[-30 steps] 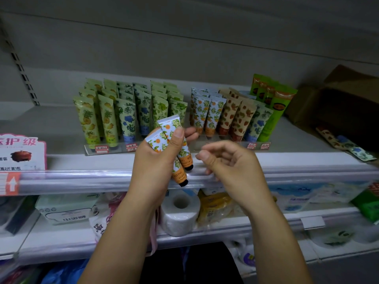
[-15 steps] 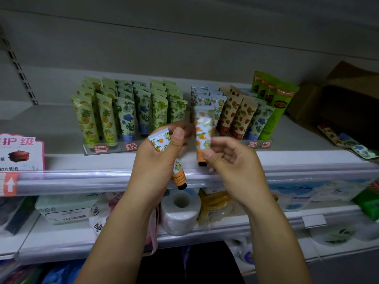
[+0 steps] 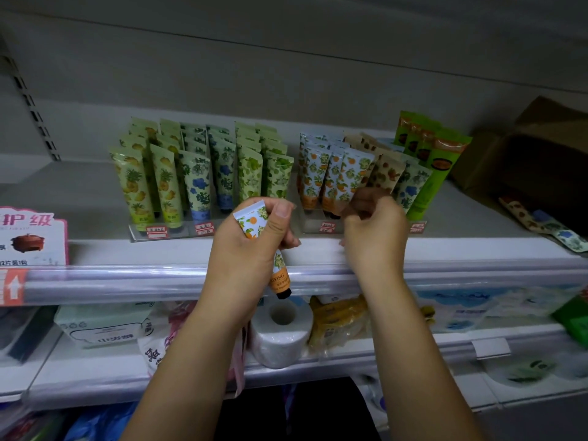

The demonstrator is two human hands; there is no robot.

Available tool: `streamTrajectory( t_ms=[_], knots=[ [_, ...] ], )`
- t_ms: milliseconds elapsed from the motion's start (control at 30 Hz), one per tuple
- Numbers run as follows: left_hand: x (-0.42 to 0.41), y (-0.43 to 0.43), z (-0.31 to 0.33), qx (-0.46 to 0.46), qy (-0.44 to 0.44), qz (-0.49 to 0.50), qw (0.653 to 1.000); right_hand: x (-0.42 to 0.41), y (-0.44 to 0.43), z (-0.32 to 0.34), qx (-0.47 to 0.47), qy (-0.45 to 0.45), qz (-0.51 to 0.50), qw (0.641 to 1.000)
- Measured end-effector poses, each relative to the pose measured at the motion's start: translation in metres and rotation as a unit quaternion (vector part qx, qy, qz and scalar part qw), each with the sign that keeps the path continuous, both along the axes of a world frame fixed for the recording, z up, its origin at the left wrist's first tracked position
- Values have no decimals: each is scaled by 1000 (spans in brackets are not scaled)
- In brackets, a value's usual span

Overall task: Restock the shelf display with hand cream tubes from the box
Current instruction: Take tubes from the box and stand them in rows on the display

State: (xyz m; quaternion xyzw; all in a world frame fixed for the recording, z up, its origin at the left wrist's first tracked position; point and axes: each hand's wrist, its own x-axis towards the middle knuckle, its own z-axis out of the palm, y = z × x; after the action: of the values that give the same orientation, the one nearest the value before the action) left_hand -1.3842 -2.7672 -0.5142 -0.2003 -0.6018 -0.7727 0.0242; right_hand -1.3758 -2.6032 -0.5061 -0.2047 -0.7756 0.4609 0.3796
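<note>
A second ago our left hand held two orange-print tubes and our right hand was empty. Half a second ago the right had drawn one of them away. Now the right hand is up at the front of the orange-print row, in the clear display stand on the right half of the shelf. Its fingers curl round the lower end of the front tube. The tube stands crimp up, leaning a little to the right and touching the tubes of that row. Its cap is hidden behind our fingers, so we cannot tell whether it is already seated in the stand.

Our left hand grips the remaining tube just in front of the shelf's front edge, thumb across its printed face and black cap pointing down.

We judge that one tube is as good as stocked and one is left in hand, and it should go into the same row. The cardboard box sits at the right end of the shelf, well apart from both hands, with a few loose tubes lying flat near it, so more restocking seems to lie ahead.
</note>
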Motion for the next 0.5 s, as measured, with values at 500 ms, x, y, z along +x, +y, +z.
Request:
streamTrajectory(
  t_ms=[500],
  knots=[
    [-2, -1, -1, 0, -6, -9, 1000, 2, -4, -11, 105, -64, -46, 991]
  ],
)
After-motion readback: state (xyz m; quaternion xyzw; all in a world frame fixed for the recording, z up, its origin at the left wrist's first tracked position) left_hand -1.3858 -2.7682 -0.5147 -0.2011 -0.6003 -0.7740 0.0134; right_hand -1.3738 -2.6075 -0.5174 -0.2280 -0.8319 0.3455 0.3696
